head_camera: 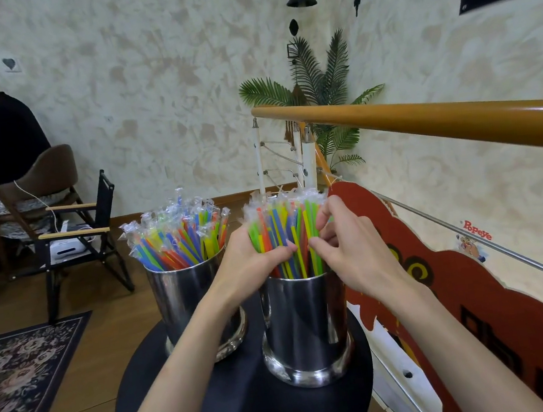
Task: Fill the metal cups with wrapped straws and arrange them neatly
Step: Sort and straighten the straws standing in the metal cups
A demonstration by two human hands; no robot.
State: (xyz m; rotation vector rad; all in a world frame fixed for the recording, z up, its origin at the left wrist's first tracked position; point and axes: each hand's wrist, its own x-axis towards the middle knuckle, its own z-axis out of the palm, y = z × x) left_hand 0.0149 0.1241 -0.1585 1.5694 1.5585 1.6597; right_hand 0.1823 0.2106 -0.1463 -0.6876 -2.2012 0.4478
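Round table [254, 398] — upright straws [284, 235], fingers [283, 251] around

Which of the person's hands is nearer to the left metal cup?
The left. The left hand grips straws in the right cup, right beside the left cup; the right hand works the far side of that bundle, away from the left cup.

Two polished metal cups [305, 326] with mirror-glossy walls are seen on a matt black round table [254, 398], their coloured plastic straws [281, 235] sheathed in clear, crinkled film wrappers. A glossy varnished wooden handrail [424, 118] is shown against a rough, mottled plaster wall [150, 83]. A woven patterned rug [19, 370] is laid on smooth wooden flooring [105, 317].
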